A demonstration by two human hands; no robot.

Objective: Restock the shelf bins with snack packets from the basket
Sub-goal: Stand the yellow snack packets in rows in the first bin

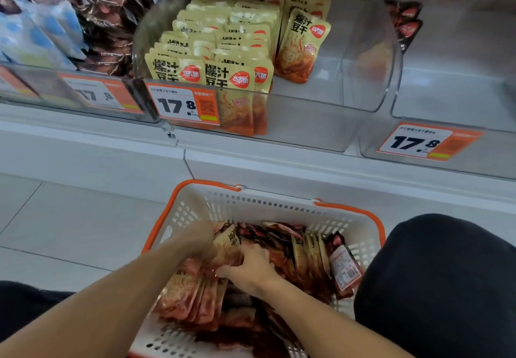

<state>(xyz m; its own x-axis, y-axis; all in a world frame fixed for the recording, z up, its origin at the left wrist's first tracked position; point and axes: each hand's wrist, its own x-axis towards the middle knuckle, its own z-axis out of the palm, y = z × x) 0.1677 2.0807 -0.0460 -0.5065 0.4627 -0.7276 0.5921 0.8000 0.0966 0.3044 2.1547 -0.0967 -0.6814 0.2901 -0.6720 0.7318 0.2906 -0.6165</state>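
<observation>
Packets (223,249) under both hands; tag (183,105) reads 17.8.

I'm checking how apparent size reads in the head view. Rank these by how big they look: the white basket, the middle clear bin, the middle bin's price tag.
1. middle clear bin and basket: look about equal, and the basket is nearer, so unranked.
2. price tag: clearly smallest.

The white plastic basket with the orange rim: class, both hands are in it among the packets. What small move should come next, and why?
Probably close both hands on a batch of yellow packets and lift it. The left hand and right hand are already on the pile in the basket, and the clear plastic bin of yellow packets has its right half bare.
</observation>
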